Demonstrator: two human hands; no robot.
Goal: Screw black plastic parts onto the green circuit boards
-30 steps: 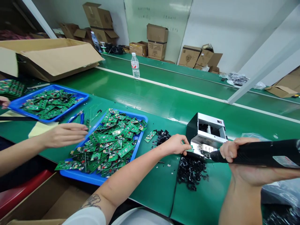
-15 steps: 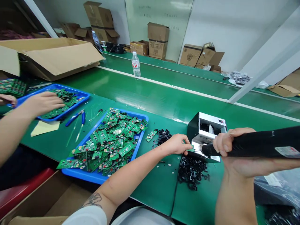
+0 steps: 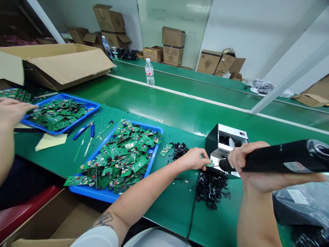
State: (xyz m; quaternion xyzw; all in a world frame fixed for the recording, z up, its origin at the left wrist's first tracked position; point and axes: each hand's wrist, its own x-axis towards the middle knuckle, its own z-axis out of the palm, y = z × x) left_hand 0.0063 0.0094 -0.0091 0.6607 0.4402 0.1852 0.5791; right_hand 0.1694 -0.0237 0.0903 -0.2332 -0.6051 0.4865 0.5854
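Observation:
My left hand [image 3: 193,159] pinches a small green circuit board [image 3: 208,164] against the front of a small black and silver machine [image 3: 226,144]. My right hand [image 3: 254,171] grips a black electric screwdriver [image 3: 280,161], its tip pointing at that board. A heap of small black plastic parts [image 3: 210,188] lies just below the machine, and a smaller heap [image 3: 179,150] sits left of my left hand. A blue tray [image 3: 102,193] piled with green circuit boards stands to the left.
A co-worker's hand [image 3: 11,111] hovers at the far left beside a second blue tray [image 3: 89,104] of boards. Blue-handled pliers [image 3: 83,129] lie between the trays. An open cardboard box [image 3: 56,63], a water bottle [image 3: 149,72] and stacked boxes [image 3: 173,46] stand behind.
The screwdriver tip has moved left and up to the board at the machine. The co-worker's hand has drawn back from the near tray to the far left.

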